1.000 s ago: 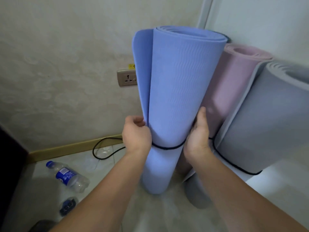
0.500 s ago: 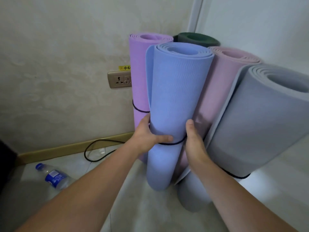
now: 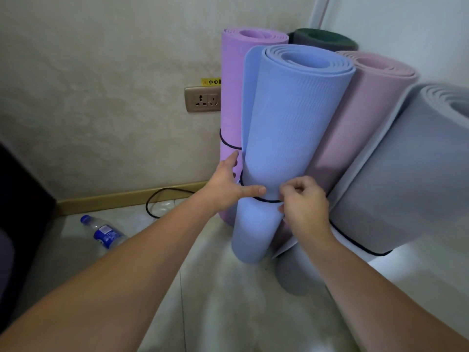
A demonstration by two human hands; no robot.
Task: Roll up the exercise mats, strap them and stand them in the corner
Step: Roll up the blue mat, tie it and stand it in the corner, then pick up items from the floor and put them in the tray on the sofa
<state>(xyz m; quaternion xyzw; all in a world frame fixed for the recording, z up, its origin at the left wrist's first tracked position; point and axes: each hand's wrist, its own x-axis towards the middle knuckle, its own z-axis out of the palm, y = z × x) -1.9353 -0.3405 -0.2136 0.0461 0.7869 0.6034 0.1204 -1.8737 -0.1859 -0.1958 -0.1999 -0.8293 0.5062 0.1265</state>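
Head view, the only 1 supplied. You have 5 rolled mats on end in the corner at upper centre and right of the frame: a purple mat (image 3: 231, 97) against the left wall, a dark green mat (image 3: 322, 40) deepest in the corner, a pink mat (image 3: 355, 123), a grey mat (image 3: 411, 174) leaning in from the right edge, and the blue mat (image 3: 291, 138) in front, its foot on the tiled floor (image 3: 228, 301).

Hands: your left hand (image 3: 228, 184) braces the blue mat low on its left side, thumb straight across the front, forefinger straight up the edge, the other fingers hidden behind the roll. Your right hand (image 3: 304, 204) has its fingers curled and bunched, pinching the black strap (image 3: 266, 200) where it crosses the front of the roll.

Progress: rolling appears done for all 5. A strap shows on the purple, blue and grey mats; on the pink and green mats I cannot tell, as their lower parts are covered. The blue mat's strap sits low, and the outer flap gapes along the upper left of the roll, so I judge this mat not finished: the strap wants seating, then the roll wants pushing back against the others. Whether further mats wait outside the frame cannot be told.

Other items: a wall socket (image 3: 203, 99) with a yellow label (image 3: 210, 81) at centre left, a black cable (image 3: 162, 199) along the skirting, a water bottle (image 3: 104, 233) lying at lower left
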